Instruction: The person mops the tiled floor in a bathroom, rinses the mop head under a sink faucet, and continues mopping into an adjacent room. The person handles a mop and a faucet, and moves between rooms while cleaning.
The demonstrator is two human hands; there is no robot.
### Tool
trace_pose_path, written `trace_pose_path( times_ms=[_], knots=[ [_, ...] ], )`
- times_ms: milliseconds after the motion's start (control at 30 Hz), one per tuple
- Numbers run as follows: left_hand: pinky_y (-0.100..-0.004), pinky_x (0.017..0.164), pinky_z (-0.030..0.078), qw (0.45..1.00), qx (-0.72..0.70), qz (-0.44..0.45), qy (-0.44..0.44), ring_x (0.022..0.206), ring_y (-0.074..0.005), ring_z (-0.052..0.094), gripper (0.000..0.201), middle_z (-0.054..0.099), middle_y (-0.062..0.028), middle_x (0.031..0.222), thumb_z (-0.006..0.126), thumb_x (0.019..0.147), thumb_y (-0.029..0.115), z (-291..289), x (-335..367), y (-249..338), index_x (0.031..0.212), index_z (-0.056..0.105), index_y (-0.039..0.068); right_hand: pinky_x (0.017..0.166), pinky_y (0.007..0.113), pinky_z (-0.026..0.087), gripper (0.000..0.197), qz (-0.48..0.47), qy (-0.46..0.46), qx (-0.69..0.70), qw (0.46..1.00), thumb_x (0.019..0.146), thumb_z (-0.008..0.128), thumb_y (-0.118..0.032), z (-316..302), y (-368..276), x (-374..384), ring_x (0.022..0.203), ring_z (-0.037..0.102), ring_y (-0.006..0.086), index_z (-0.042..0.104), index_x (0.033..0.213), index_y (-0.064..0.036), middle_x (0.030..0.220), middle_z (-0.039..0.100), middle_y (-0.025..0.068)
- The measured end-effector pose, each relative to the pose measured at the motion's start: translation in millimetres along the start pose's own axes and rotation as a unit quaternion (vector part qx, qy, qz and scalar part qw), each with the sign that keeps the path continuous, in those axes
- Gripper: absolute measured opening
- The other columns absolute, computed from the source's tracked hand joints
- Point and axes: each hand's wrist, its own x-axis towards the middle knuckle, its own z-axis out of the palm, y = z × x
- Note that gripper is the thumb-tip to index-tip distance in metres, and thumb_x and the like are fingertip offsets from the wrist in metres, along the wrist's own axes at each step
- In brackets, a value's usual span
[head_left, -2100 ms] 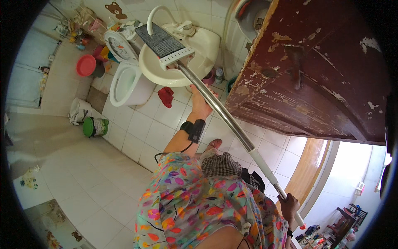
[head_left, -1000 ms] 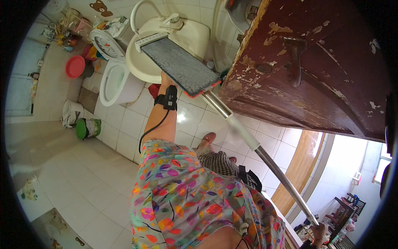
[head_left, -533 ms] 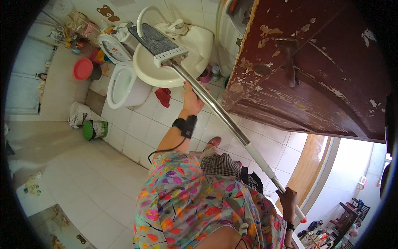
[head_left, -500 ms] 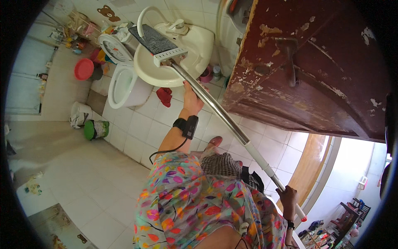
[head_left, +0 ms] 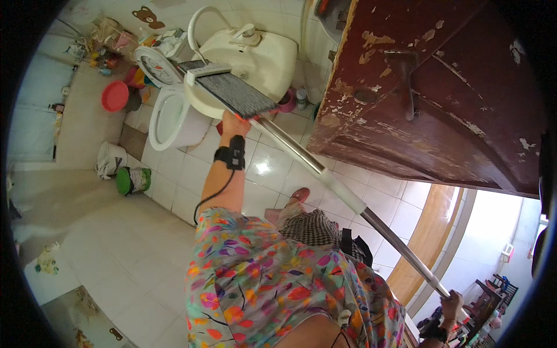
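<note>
A flat mop with a dark grey pad (head_left: 239,95) lies over the rim of the cream sink (head_left: 278,55). Its white crosspiece (head_left: 208,73) sits near the pad's far end, below the curved spout. My left hand (head_left: 235,123) is closed at the pad's near edge, with its fingers partly hidden behind the mop head. From there the metal pole (head_left: 394,240) slopes down to the lower right. Near its far end, my right hand (head_left: 452,305) is wrapped round the pole.
The white toilet (head_left: 168,124) stands left of the sink, lid raised. Further left are a red basin (head_left: 115,96) and a green-lidded bucket (head_left: 132,181). A worn brown door (head_left: 429,98) fills the upper right. A red cloth (head_left: 220,127) shows behind my left hand.
The pole and my right hand have moved toward the lower right. My left hand has shifted left, from the pole to the mop head. The pad now reaches nearer me.
</note>
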Motion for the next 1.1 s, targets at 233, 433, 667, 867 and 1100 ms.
trace_pose_path(
  times_ms=[233,433,667,867,1100],
  knots=[
    [-0.0455,0.085,0.050,0.990,0.130,0.049,-0.014,0.103,-0.0291,0.059,0.039,0.060,-0.0130,0.116,0.049,0.094,0.033,29.2,21.9,27.6,0.117,0.057,0.003,0.075,0.038,0.050,0.035,0.089,0.029,0.075,0.993,0.056,0.066,0.005,-73.0,108.9,-44.6,0.081,0.061,0.0266,0.068,0.090,-0.0015,0.085,0.067,0.0113],
    [-0.0432,0.085,0.049,0.995,0.084,0.044,0.019,0.102,-0.0314,0.057,0.040,0.059,-0.0133,0.118,0.054,0.091,0.032,21.9,34.2,-8.1,0.118,0.055,0.002,0.060,0.045,0.046,0.028,0.062,0.010,-0.053,0.997,0.058,0.079,-0.022,-50.0,38.4,-33.1,0.061,0.057,0.0371,0.065,0.074,-0.0033,0.064,0.060,0.0163],
    [-0.0444,0.079,0.050,0.992,-0.104,-0.071,-0.028,0.072,-0.0255,0.051,0.047,0.052,-0.0089,0.080,0.037,0.100,0.047,4.8,4.5,-69.7,0.095,0.051,0.002,0.054,0.048,0.043,0.042,-0.004,-0.033,-0.029,0.999,0.057,0.083,-0.039,8.4,-136.6,14.0,0.060,0.058,0.0367,0.055,0.061,-0.0080,0.059,0.058,0.0127],
    [-0.0451,0.079,0.049,0.993,-0.070,-0.085,-0.041,0.076,-0.0259,0.053,0.052,0.054,-0.0093,0.083,0.033,0.098,0.053,4.4,-27.1,-75.7,0.101,0.053,0.005,0.055,0.045,0.045,0.040,0.026,-0.061,0.061,0.996,0.062,0.083,-0.037,14.8,-207.4,28.6,0.059,0.059,0.0343,0.058,0.065,-0.0053,0.060,0.057,0.0147],
    [-0.0373,0.079,0.051,0.955,0.241,-0.168,-0.035,0.092,-0.0188,0.057,0.050,0.058,-0.0080,0.102,0.039,0.098,0.051,8.4,-70.2,-26.1,0.112,0.051,0.005,0.054,0.044,0.046,0.033,0.017,-0.112,0.046,0.992,0.062,0.082,-0.029,9.0,-182.7,37.0,0.060,0.060,0.0359,0.061,0.066,-0.0041,0.061,0.059,0.0171]
  ],
)
